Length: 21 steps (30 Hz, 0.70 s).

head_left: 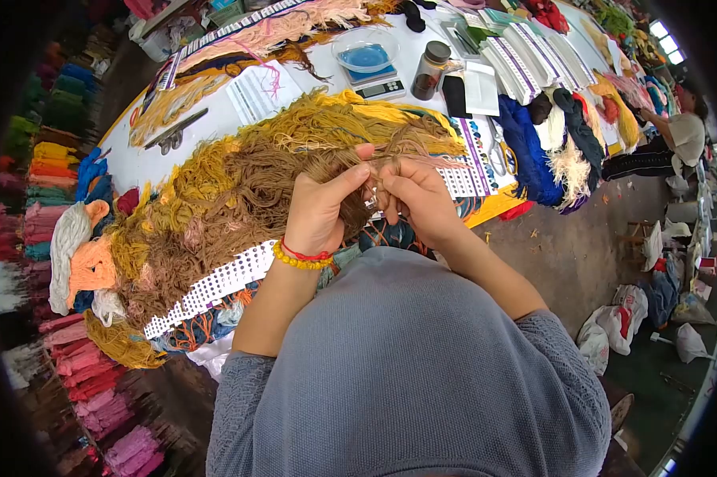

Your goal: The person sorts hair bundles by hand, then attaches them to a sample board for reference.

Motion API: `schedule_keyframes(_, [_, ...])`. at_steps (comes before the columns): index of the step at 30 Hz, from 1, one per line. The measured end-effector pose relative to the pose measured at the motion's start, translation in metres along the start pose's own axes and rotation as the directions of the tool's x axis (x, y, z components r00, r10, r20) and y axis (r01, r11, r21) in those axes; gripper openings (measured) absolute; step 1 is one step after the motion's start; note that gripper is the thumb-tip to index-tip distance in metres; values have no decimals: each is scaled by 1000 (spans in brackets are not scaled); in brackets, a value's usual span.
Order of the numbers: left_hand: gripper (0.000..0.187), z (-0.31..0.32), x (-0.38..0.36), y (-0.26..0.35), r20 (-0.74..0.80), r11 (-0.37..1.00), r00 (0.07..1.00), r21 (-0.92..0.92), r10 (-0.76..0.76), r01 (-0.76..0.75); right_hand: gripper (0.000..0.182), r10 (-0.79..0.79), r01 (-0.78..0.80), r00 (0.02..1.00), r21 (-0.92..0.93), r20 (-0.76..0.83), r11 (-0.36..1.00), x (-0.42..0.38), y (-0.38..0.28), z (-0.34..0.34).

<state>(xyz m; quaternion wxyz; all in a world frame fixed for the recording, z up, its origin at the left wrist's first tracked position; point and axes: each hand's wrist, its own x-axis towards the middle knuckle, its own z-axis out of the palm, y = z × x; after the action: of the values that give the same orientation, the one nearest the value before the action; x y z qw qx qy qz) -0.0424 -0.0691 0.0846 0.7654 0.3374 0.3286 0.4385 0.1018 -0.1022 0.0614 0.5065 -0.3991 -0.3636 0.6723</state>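
Note:
A bundle of brown yarn [335, 165] runs between my two hands above the table. My left hand [320, 203] is closed around the strands, its thumb pointing toward the right hand; a yellow bead bracelet [301, 259] and a red cord circle that wrist. Fingertips of my right hand [416, 195] pinch the thin yarn close beside the left thumb. Exactly how the strands lie between the fingertips is hidden. Beneath and to the left spreads a large heap of brown yarn [207, 207], with mustard-yellow yarn [295, 119] behind it. White punched cards [215, 286] lie under the heap's near edge.
On the table stand a digital scale [374, 87] with a clear bowl, a dark lidded jar [430, 70] and scissors [498, 151]. Blue yarn [529, 151] hangs over the right edge. Coloured skeins fill shelves at left. Another person [680, 131] works at far right.

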Motion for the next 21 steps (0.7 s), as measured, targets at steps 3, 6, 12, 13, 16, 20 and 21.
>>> schedule_keyframes(3, [27,-2,1,-2,-2,1000,1000,6,4,-4,10,-14,14,1000,3,-19,1000,1,2,-1])
schedule_keyframes(6, [25,-4,1,-3,-2,1000,1000,5,-3,3,8,-39,39,999,-40,-5,998,1,4,-1])
schedule_keyframes(12, [20,-3,1,-4,-53,998,998,61,31,-28,7,-87,83,996,-183,-15,980,1,6,1])
schedule_keyframes(13, [20,-4,2,-4,-52,998,998,61,31,-28,7,-77,70,997,-200,-30,977,1,6,1])
schedule_keyframes(16, [20,-10,4,-6,-94,993,995,118,17,-6,9,-56,48,997,-133,-58,990,1,3,0])
schedule_keyframes(20, [25,-14,2,-5,7,996,997,54,-70,70,20,-79,-226,910,646,408,729,7,0,-15])
schedule_keyframes(21, [29,-15,2,-5,51,993,992,7,-118,118,29,-30,-242,941,733,337,636,2,-3,-15])
